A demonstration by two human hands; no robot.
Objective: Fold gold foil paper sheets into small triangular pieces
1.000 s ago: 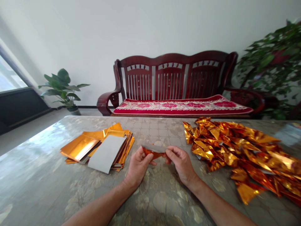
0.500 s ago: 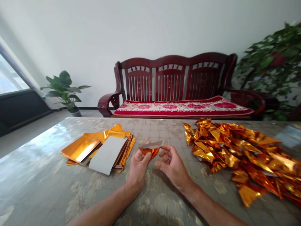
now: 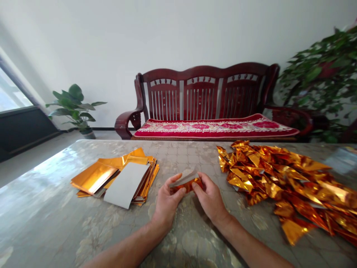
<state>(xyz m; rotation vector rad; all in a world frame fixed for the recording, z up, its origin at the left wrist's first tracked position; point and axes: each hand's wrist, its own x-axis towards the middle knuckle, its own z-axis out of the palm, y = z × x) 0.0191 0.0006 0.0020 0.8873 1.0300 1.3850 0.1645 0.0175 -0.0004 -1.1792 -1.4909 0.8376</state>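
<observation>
Between my two hands is a partly folded sheet of gold foil paper, its shiny orange side toward me and a grey inner side showing along the top. My left hand pinches its left end between thumb and fingers. At the other end, my right hand grips the sheet with the thumb in front and fingers behind. To the left lies a loose stack of flat foil sheets, with one sheet grey side up. A heap of folded gold foil pieces spreads over the right side.
The patterned grey table fills the foreground. A clear plastic wrapper lies at the far right. Behind the table stand a dark red wooden bench with a floral cushion and potted plants at either side.
My right hand, apart from the sheet with loose fingers before, now grips its right end. My left hand's fingers have shifted along the sheet, which is tilted up at the right.
</observation>
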